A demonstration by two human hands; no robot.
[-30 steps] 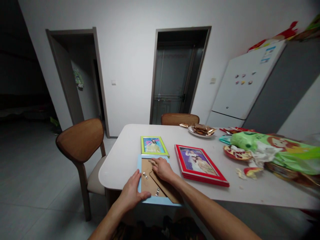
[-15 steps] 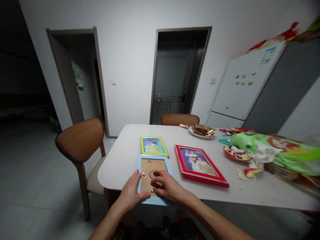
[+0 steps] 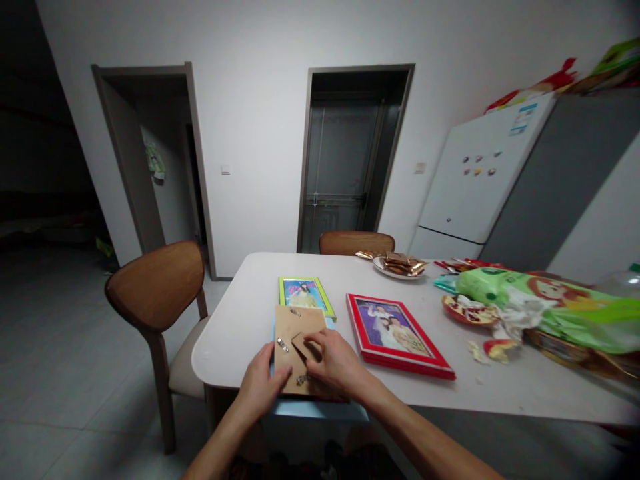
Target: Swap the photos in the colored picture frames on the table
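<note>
A brown backing board (image 3: 286, 327) with metal clips lies tilted out over a light blue frame (image 3: 320, 408) at the table's front edge. My right hand (image 3: 337, 360) is closed on a raised flap in the middle of the board. Along the board's left edge rests my left hand (image 3: 261, 383), thumb and fingers apart. A yellow-green picture frame (image 3: 304, 293) lies just beyond, its near part covered by the board. To the right is a red frame (image 3: 400, 333) with a photo of people, face up.
A plate of gold packets (image 3: 400, 265) stands at the back. Fruit in a peel (image 3: 470, 311), tissue (image 3: 520, 313) and a green bag (image 3: 565, 300) lie on the right of the white table (image 3: 225, 333). One wooden chair (image 3: 155, 287) stands left, another (image 3: 356, 243) behind.
The backing board has come up out of the blue frame, lifted by my right hand at the flap. My left hand has shifted slightly left. The view has moved a little.
</note>
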